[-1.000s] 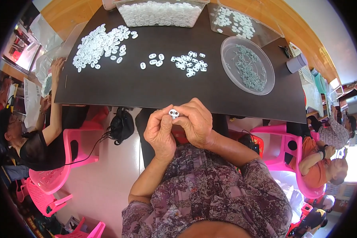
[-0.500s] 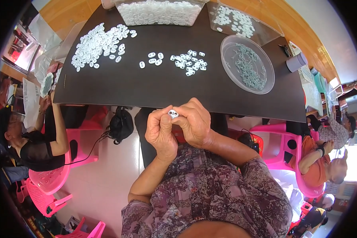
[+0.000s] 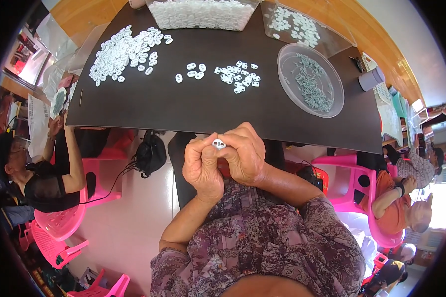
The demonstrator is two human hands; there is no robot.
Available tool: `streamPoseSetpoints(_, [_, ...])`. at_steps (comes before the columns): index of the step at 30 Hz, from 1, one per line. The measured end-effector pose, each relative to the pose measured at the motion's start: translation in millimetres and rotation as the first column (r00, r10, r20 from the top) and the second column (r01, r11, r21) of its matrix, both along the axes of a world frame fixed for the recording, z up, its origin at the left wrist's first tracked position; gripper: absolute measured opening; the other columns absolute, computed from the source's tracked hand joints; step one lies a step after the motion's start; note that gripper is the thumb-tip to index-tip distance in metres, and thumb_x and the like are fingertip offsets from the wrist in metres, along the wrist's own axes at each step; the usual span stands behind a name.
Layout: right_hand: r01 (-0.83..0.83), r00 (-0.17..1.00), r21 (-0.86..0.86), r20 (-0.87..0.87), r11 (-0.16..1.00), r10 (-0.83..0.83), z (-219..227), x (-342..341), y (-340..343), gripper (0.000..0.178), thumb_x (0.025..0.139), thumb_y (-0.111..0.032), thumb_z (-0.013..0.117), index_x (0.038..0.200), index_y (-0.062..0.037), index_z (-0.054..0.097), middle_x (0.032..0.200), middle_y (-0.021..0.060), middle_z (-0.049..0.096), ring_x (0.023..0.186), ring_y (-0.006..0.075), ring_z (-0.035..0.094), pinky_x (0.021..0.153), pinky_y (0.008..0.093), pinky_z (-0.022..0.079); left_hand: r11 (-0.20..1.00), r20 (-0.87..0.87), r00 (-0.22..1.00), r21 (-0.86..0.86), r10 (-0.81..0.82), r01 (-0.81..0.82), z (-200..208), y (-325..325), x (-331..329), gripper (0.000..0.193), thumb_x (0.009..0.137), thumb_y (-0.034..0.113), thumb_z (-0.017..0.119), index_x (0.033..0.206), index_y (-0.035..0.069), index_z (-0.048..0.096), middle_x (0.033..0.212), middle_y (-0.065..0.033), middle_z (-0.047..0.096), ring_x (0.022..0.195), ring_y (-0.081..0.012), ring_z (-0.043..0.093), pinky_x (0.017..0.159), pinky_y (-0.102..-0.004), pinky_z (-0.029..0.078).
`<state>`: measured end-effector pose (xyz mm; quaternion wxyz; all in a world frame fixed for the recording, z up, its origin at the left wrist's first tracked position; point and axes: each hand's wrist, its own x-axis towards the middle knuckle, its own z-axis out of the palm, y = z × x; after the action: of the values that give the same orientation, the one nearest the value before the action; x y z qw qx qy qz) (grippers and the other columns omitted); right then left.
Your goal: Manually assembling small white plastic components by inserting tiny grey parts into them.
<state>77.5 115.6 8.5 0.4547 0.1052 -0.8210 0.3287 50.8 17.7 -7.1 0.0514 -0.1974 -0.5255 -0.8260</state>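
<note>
A small white plastic piece with two dark holes (image 3: 218, 143) is pinched between my two hands, just off the table's front edge. My left hand (image 3: 203, 166) grips it from the left with thumb and bent fingers. From the other side, the fingertips of my right hand (image 3: 244, 152) press on it. On the table beyond lie several small white pieces with holes (image 3: 237, 76). Left of these is a small group of white oval pieces (image 3: 191, 73). My fingers partly cover the held piece.
A large heap of white oval pieces (image 3: 126, 52) spreads over the dark table (image 3: 148, 106) at far left. Clear bins stand at the back, one full of white pieces (image 3: 202, 16). A round tray (image 3: 336, 110) holds grey-green screws. Co-workers sit on pink chairs (image 3: 104, 180) at both sides.
The held piece has tipped slightly, so more of its two-holed face shows. Both hands stay in nearly the same place, still pinching it.
</note>
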Motion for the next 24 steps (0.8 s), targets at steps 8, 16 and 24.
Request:
streamPoseSetpoints(8, [-0.018, 0.999, 0.066, -0.044, 0.998, 0.021, -0.7, -0.7, 1.7, 0.026, 0.072, -0.003, 0.067, 0.094, 0.0003, 0.054, 0.074, 0.0094, 0.053, 0.058, 0.0226, 0.050, 0.048, 0.0322, 0.039, 1.000, -0.018, 1.000, 0.013, 0.020, -0.019, 2.8, 4.5, 2.2, 0.020, 0.092, 0.017, 0.054, 0.097, -0.003, 0.057, 0.080, -0.0020, 0.051, 0.071, -0.0085, 0.046, 0.065, -0.0209, 0.039])
streamPoseSetpoints(16, [-0.006, 0.999, 0.049, -0.043, 0.999, 0.008, -8.7, -5.8, 1.6, 0.027, 0.072, -0.002, 0.067, 0.095, -0.0014, 0.054, 0.073, 0.0083, 0.053, 0.057, 0.0223, 0.049, 0.048, 0.0322, 0.038, 1.000, 0.008, 1.000, -0.005, -0.005, 0.006, -2.9, 6.6, 1.9, 0.015, 0.093, 0.014, 0.051, 0.094, -0.001, 0.057, 0.085, -0.0008, 0.047, 0.082, -0.0096, 0.043, 0.077, -0.0244, 0.039])
streamPoseSetpoints(24, [0.031, 0.999, -0.092, 0.019, 0.995, -0.029, 1.7, -7.5, 12.1, 0.020, 0.074, -0.001, 0.065, 0.091, -0.0016, 0.055, 0.078, 0.0112, 0.059, 0.063, 0.0273, 0.054, 0.055, 0.0354, 0.043, 0.996, 0.141, 0.990, -0.085, -0.008, 0.020, -2.3, 8.5, -2.9, 0.022, 0.094, 0.008, 0.044, 0.109, -0.004, 0.056, 0.092, -0.0056, 0.058, 0.080, -0.0093, 0.052, 0.074, -0.0223, 0.043])
